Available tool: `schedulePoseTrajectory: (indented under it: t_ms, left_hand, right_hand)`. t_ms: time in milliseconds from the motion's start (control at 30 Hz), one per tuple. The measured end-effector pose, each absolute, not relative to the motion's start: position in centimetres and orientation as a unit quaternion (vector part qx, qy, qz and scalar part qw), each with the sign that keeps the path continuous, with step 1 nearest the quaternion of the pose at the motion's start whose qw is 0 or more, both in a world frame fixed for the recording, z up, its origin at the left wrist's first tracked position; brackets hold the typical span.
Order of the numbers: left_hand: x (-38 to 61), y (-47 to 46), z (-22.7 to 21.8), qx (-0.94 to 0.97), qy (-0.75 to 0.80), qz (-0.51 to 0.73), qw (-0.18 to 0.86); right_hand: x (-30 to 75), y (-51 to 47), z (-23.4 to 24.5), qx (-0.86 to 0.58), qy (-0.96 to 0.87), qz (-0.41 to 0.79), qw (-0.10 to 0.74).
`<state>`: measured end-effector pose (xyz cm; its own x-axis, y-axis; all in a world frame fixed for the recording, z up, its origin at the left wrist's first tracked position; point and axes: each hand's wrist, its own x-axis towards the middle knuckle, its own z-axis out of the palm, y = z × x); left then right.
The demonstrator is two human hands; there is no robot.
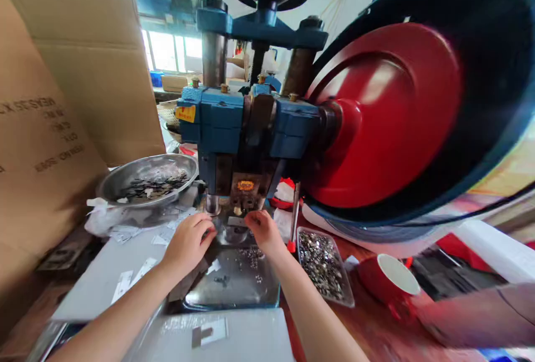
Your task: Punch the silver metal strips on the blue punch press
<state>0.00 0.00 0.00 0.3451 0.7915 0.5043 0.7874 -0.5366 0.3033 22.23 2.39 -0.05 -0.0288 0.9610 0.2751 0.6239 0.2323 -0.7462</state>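
Note:
A blue bench press (219, 122) stands before me, its ram above a small die area. My left hand (190, 242) is at the left of the die, fingers curled and thumb near the index finger; what they may pinch is hidden. To the right of the die, my right hand (263, 229) is closed, its fingertips by the end of a small flat metal plate (236, 221). Whether they grip that plate is unclear. Below both hands lies a shiny metal tray (234, 292) with tiny metal pieces scattered on it.
A large red flywheel (388, 111) fills the right. A metal bowl (190, 170) of flat scraps is on the left beside a cardboard box (92, 72). To the right are a plastic container (349, 295) of small metal parts and a red mug (376, 278). White labels (122, 285) lie at left.

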Motion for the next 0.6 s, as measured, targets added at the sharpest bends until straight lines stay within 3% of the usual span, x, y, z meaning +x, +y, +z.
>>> schedulePoseTrajectory:
  t_ms: [200,600]
  left_hand:
    - [1.4,-0.3,0.7,0.813,0.475,0.335,-0.019]
    - [3.2,0.3,0.7,0.859,0.435,0.270,-0.016]
  right_hand:
    - [21.6,3.8,0.2,-0.562,-0.705,0.204,0.383]
    - [20.9,3.6,0.0,-0.582,-0.686,0.186,0.396]
